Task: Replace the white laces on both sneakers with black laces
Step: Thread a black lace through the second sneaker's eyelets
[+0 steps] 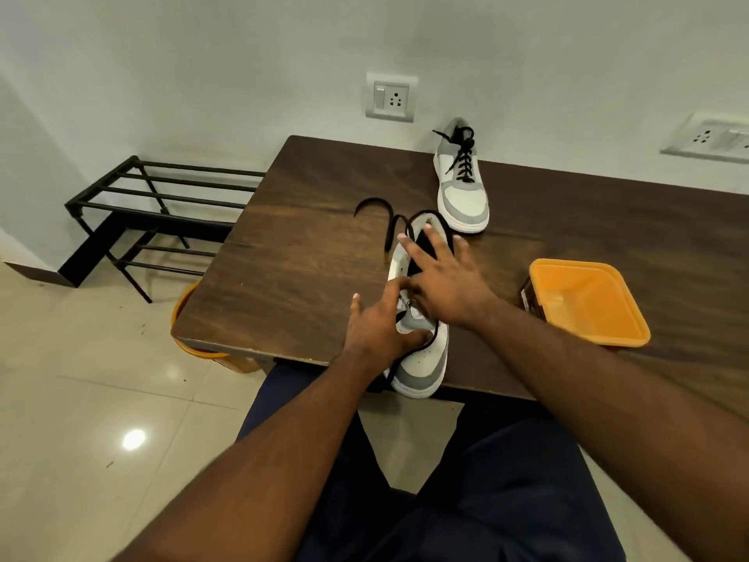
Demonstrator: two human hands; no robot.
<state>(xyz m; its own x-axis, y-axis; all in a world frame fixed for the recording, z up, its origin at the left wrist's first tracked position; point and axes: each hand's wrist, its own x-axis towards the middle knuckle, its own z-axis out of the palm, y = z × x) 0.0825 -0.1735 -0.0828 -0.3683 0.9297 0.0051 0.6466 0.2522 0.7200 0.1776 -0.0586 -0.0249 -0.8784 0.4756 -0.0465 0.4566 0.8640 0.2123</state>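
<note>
A grey and white sneaker (421, 367) lies at the table's front edge, toe toward me. A black lace (389, 221) runs from its collar and loops over the table behind it. My left hand (379, 326) grips the shoe's side near the eyelets, thumb under the toe box. My right hand (441, 277) rests spread over the tongue and opening, fingers straight. A second grey and white sneaker (464, 196) with black laces threaded stands at the back by the wall.
Near my right arm an orange plastic lid (587, 302) covers a container on the dark wooden table (292, 257). A black metal shoe rack (162, 212) stands left of the table, and an orange bucket (190, 342) sits under its corner. Wall sockets are behind.
</note>
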